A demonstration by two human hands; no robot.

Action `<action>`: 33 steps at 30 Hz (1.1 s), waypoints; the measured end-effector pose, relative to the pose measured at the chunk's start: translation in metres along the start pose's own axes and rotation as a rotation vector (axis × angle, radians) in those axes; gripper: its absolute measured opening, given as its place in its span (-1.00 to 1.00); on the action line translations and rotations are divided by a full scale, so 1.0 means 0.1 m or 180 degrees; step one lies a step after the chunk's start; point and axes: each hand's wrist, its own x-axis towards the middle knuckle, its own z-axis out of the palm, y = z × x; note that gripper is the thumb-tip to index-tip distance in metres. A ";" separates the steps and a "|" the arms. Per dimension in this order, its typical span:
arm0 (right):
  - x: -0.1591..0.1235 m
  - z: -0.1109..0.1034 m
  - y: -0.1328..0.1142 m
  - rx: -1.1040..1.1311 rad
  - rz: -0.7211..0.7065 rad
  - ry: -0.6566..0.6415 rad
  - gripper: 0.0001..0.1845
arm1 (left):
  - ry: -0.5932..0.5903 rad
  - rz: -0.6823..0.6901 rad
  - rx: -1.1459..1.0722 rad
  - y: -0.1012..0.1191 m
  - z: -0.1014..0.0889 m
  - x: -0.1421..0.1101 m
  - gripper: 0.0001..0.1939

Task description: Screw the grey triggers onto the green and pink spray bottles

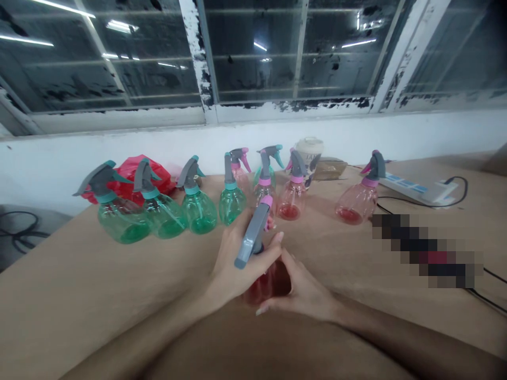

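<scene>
A pink spray bottle (266, 285) with a grey trigger head (252, 235) stands on the wooden table (119, 285) right in front of me. My left hand (233, 261) wraps round its neck and the grey head from the left. My right hand (304, 290) cups the bottle's round pink body from the right, fingers curled against it. Both hands are closed on this one bottle.
A row of several green spray bottles (198, 208) and pink spray bottles (291, 198) stands behind, with one pink bottle (358, 200) apart at the right. A red bag (134, 171), a paper cup (311, 153), a power strip (415, 189) and cables lie near the wall.
</scene>
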 end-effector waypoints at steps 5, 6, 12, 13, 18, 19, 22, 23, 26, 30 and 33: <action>0.01 0.01 -0.01 0.0047 -0.0118 -0.0006 -0.01 | -0.0078 0.0022 0.0168 0.01 0.00 0.01 -0.89; 0.01 0.01 -0.02 0.0051 -0.0126 0.0004 -0.02 | -0.0067 0.0037 0.0179 0.00 0.00 0.01 -0.89; -0.01 0.00 -0.03 -0.0105 -0.0211 0.0017 -0.04 | 0.0040 -0.0003 0.0187 -0.06 0.03 -0.01 -0.82; -0.02 0.00 -0.03 -0.0100 -0.0256 0.0068 -0.02 | 0.0051 -0.0016 0.0151 -0.06 0.04 -0.01 -0.82; -0.05 0.10 -0.06 0.0125 -0.0468 0.0345 0.08 | 0.0301 -0.0015 0.0087 -0.07 0.09 -0.03 -0.70; -0.04 0.13 -0.08 0.0189 -0.0475 0.0391 0.10 | 0.0344 -0.0043 0.0075 -0.06 0.10 -0.04 -0.65; 0.03 0.22 -0.15 0.0436 -0.0413 0.0533 0.02 | 0.0332 -0.0157 0.0016 -0.02 0.11 -0.05 -0.49; 0.05 0.23 -0.17 0.0516 -0.0390 0.0578 -0.06 | 0.0310 -0.0168 0.0008 -0.01 0.11 -0.05 -0.46; 0.09 0.22 -0.20 0.0514 -0.0368 0.0481 -0.27 | 0.0214 -0.0099 -0.0090 0.00 0.10 -0.06 -0.40; 0.00 0.05 -0.14 -0.0073 -0.0251 0.0547 -0.33 | -0.0092 -0.0121 -0.0306 -0.18 0.16 -0.19 -0.13; -0.13 -0.18 -0.02 -0.0259 -0.0194 0.0771 -0.31 | -0.0371 -0.0423 -0.0515 -0.39 0.29 -0.37 -0.05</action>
